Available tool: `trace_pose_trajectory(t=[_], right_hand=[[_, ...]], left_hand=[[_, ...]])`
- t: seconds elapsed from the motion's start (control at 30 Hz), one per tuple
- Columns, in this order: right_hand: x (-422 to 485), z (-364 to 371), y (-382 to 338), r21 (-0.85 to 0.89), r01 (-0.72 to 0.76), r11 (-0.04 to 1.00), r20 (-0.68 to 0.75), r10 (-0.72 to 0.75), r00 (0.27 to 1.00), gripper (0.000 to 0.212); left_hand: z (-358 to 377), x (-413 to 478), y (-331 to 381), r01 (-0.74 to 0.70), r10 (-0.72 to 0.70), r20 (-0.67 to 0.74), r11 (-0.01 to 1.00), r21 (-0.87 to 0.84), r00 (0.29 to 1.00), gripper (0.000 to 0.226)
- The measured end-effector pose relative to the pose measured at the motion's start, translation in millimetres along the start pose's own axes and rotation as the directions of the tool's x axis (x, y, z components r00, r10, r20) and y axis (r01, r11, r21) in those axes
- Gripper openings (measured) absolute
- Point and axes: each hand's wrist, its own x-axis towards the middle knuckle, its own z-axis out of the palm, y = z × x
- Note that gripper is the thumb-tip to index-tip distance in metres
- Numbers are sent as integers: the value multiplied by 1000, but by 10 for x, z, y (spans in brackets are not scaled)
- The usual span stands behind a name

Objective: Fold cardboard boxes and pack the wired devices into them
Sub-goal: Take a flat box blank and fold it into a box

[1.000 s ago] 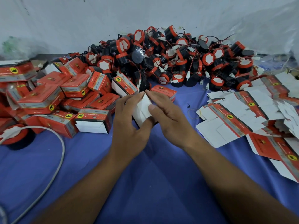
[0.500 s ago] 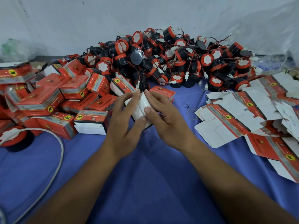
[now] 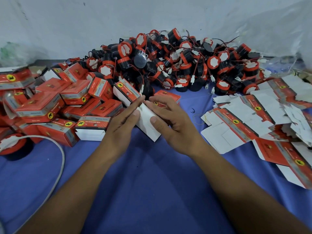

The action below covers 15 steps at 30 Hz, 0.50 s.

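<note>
A small cardboard box (image 3: 146, 124), its white underside facing me, sits between both hands above the blue cloth. My left hand (image 3: 123, 123) holds its left side, thumb on the white face and fingers stretched along the far edge. My right hand (image 3: 168, 121) grips the right side, thumb pressed on the white face and fingers curled over the top. A big pile of black-and-red wired devices (image 3: 177, 63) lies at the back. Flat unfolded boxes (image 3: 249, 115) lie on the right.
Several closed red boxes (image 3: 55, 102) are heaped on the left. A grey cable (image 3: 57, 159) curves across the blue cloth (image 3: 152, 183) at the lower left, beside a lone red-and-black device (image 3: 11, 146). A white wall stands behind the pile.
The box has turned between my hands so its long white face now shows. Both hands shifted slightly forward, with the fingers closing over its far edge.
</note>
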Motion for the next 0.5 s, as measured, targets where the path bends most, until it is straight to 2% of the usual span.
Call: trace_pose_trajectory(t=[0.1,0.23,0.37,0.43,0.5], right_hand=[[-13,-10,19,42,-86,995,101,82,992,39],[-14,-20,12,96,-167,981,194,146,970,41],[21,-68,9,77,-332,940,273,300,914,65],[36,-112,27,55,-435,899,312,399,862,76],[39,-161,38,62,-478,876,338,432,836,78]], left_hand=[[12,-24,-59,44,-45,-3,997,-67,999,36],[53,-37,-81,13,-13,-23,1000,-3,1000,40],[27,-34,-72,-7,7,-13,999,35,1000,32],[2,-40,-49,-32,30,30,994,101,999,28],[-14,-45,-24,-73,59,76,978,194,995,29]])
